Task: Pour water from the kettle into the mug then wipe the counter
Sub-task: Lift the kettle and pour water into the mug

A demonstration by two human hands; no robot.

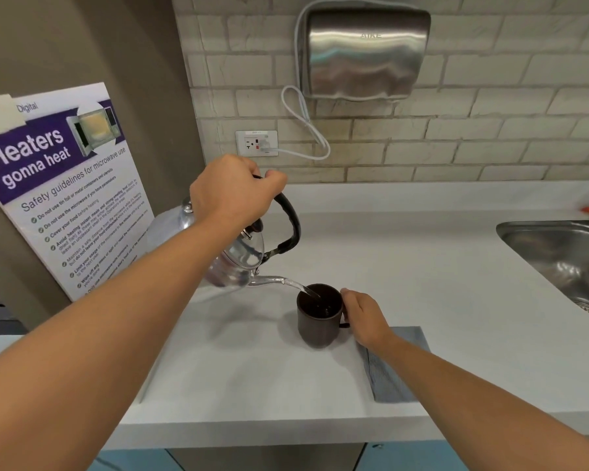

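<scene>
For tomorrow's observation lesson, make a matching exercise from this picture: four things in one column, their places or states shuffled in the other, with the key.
Things
1. kettle
2. mug
3. cloth
4. sink

Places or states
A. flat on the counter, under the right forearm
B. set into the counter at far right
C. tilted, pouring, held by the left hand
D. upright, steadied by the right hand

Pairs: 1-C, 2-D, 3-A, 4-B

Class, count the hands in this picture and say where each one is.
2. The left hand grips the handle of the tilted kettle, above the counter. The right hand is at the handle of the dark mug. No others show.
</scene>
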